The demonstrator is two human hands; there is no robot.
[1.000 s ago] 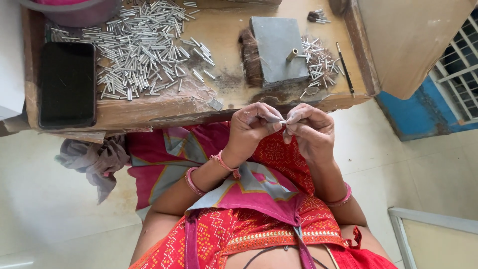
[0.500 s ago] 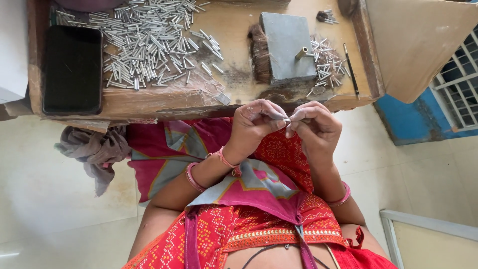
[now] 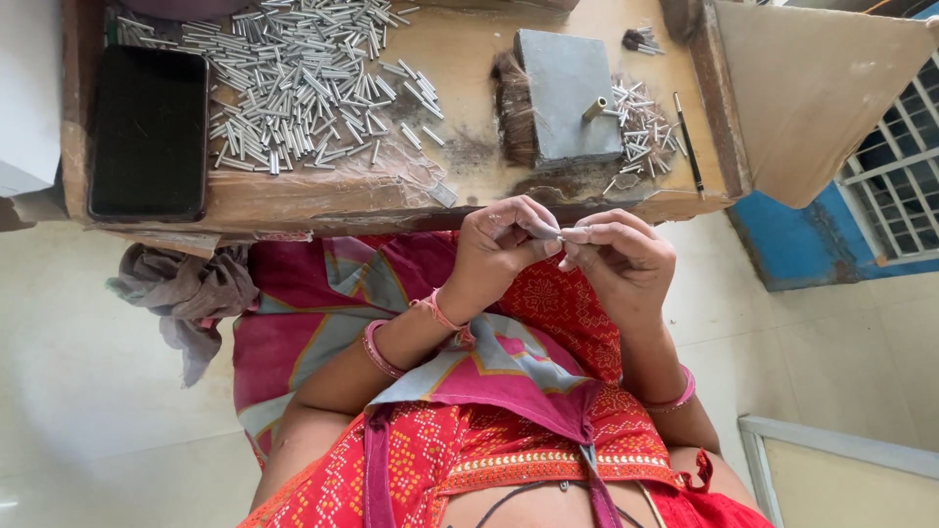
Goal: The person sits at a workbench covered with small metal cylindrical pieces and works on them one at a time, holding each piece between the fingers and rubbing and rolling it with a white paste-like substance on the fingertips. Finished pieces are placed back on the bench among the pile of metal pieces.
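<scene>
Both hands, left hand and right hand, pinched one small metal tube together just before the wooden board, whose large tube pile lay apparently unworked

My low wooden bench carries a big heap of small silver metal tubes spread across its left half, just beside a black tray at the left end. Right of centre lies 1 grey stone slab with a brush against it, a smaller scatter of tubes, and a thin dark stick
</scene>
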